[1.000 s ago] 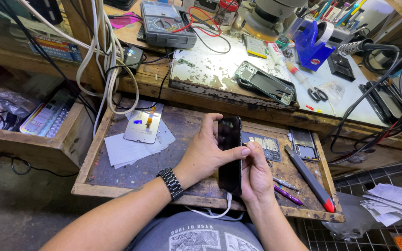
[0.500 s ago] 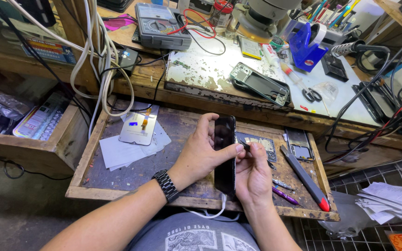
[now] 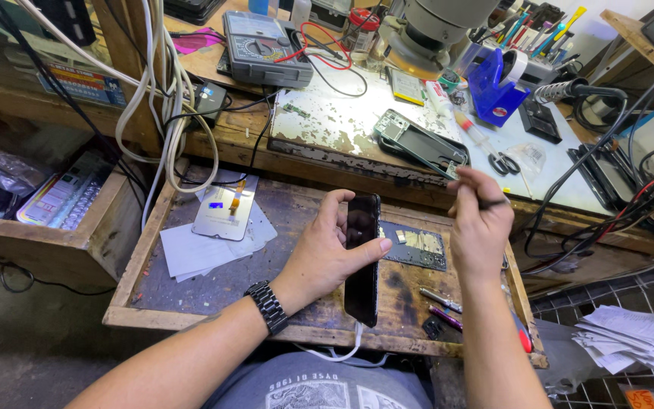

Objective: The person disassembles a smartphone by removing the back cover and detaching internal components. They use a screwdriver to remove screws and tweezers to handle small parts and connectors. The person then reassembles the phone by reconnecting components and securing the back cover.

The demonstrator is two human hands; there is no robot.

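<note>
One phone [image 3: 362,257], back not yet fitted, is gripped edge-up in the left hand [image 3: 327,254]; a thin tool [image 3: 486,203] is pinched in the raised right hand [image 3: 478,227]; repair judged midway.

The black phone [image 3: 362,257] stands on edge, tilted slightly, its long side upright above the wooden tray [image 3: 191,299], clasped at mid-height. A thin dark tool [image 3: 490,203] is pinched level, well right of the phone.

views: one, head-worn | looks: steeply down and forward over the shallow wooden pull-out tray [image 3: 145,257] | range: close, arm's length | beyond: cluttered white-topped workbench [image 3: 342,125]
</note>
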